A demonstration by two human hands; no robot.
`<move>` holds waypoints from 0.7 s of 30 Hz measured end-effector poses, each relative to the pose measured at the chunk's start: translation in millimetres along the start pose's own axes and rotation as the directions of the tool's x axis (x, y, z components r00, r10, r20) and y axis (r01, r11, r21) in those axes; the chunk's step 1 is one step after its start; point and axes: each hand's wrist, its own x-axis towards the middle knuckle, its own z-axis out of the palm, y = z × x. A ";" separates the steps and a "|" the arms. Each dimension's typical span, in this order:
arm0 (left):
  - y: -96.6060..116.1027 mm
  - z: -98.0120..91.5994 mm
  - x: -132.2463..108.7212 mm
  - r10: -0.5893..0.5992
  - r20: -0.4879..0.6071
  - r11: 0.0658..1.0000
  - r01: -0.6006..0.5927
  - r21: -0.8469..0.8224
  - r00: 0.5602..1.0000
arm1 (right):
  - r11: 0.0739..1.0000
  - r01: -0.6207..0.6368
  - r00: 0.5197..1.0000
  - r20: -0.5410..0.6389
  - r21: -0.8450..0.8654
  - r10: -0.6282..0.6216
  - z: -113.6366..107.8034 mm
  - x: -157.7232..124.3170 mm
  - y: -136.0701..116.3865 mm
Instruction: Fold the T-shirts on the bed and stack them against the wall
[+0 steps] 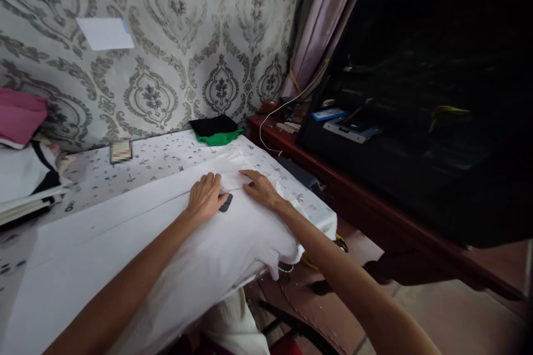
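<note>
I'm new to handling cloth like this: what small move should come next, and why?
Probably slide the right hand toward the table's near edge and smooth the white cloth there: it looks bunched and droops over that edge, while the left hand, resting on the cloth, seems well placed to steady it.

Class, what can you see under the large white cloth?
Beyond the edges of the white cloth shows a patterned table cover, which seems to run beneath it. Anything else under its middle is covered and cannot be seen.
</note>
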 end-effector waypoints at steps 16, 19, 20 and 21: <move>-6.6 -4.1 0.6 -0.081 0.086 0.993 0.073 0.088 0.993 | 0.997 -0.033 0.989 -0.149 -0.066 0.023 -2.6 3.6 12.2; -11.0 -1.3 -1.8 -0.041 0.041 0.997 0.039 0.067 0.998 | 0.994 -0.067 0.981 -0.185 -0.081 0.051 -5.4 1.7 9.3; -12.6 0.3 -2.8 -0.012 0.011 0.999 0.012 0.051 1.000 | 0.995 -0.043 0.979 -0.202 -0.089 0.024 -6.0 1.2 8.0; -14.4 2.4 -4.0 0.027 -0.022 0.999 -0.027 0.030 0.999 | 0.995 -0.001 0.978 -0.208 -0.100 -0.020 -6.4 0.8 6.6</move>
